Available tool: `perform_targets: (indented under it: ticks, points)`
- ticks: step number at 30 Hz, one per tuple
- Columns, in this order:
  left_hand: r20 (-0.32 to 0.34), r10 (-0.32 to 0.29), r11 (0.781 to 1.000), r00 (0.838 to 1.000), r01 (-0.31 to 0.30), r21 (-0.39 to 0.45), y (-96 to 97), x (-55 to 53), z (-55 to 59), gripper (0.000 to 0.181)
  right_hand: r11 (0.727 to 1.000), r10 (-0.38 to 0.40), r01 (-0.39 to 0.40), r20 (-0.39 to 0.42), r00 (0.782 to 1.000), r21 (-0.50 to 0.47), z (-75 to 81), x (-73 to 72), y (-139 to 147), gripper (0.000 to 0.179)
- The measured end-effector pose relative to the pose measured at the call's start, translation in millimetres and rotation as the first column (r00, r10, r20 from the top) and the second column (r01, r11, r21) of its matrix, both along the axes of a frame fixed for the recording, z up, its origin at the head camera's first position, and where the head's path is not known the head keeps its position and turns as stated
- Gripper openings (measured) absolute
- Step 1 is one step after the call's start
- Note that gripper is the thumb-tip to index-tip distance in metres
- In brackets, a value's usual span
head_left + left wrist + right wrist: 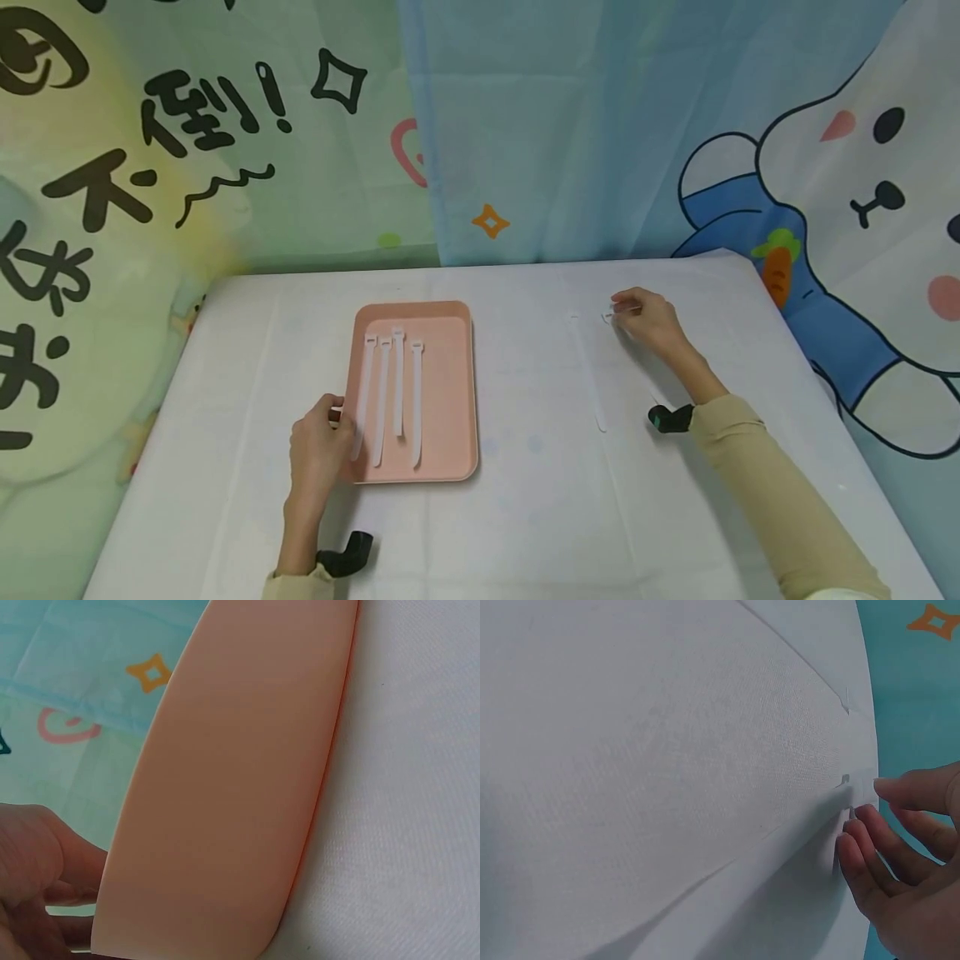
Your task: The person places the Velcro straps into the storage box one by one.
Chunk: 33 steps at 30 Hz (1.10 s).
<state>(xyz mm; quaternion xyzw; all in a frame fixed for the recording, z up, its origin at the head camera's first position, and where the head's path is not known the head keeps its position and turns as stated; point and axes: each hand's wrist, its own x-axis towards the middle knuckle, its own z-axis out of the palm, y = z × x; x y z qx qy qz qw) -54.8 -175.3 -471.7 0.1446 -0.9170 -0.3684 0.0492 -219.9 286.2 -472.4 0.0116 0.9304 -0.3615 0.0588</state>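
Note:
At the left edge of a pink tray (450, 392), my left hand (321, 446) holds the rim, its fingers hooked over it. The tray's outer wall (225, 787) fills much of the left wrist view. Several thin white straps with slotted heads, resembling cable ties (417, 400), lie lengthwise in the tray. Toward the table's far right, my right hand (648, 323) pinches the head end of another white strap (862, 786) between thumb and fingers. One more white strap (588, 375) lies on the cloth left of that hand, hard to see against the white.
A white cloth covers the table (525, 517). Behind it hangs a printed curtain (540, 125) in green and blue with a cartoon rabbit. Black wrist-worn devices sit at the left wrist (348, 554) and the right wrist (670, 418).

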Motion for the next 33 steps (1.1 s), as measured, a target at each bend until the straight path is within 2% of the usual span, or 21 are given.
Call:
perform_targets:
  ticks: [8, 17, 27, 33]
  points:
    - [0.003, 0.0, 1.0, 1.0, 0.0, 0.001, 0.2, -0.4, -0.1, 0.027, 1.0, -0.019, 0.018, 0.007, 1.0, 0.015, -2.3, 1.0, 0.4, 0.037]
    - [0.01, 0.003, 1.0, 1.0, -0.003, 0.001, 0.9, 0.1, 0.3, 0.028, 1.0, -0.031, 0.031, 0.063, 0.998, -0.004, -5.6, 5.4, 4.4, 0.03]
    - [-0.001, 0.013, 1.0, 1.0, -0.013, -0.003, 1.1, 0.3, -1.8, 0.027, 1.0, 0.025, -0.025, 0.064, 0.998, 0.003, 3.0, 5.8, 9.5, 0.031]
    - [0.002, 0.013, 1.0, 1.0, -0.013, 0.0, 0.7, 0.5, -1.8, 0.027, 0.997, 0.067, -0.065, 0.078, 0.995, -0.038, 10.6, 8.1, 11.8, 0.032]
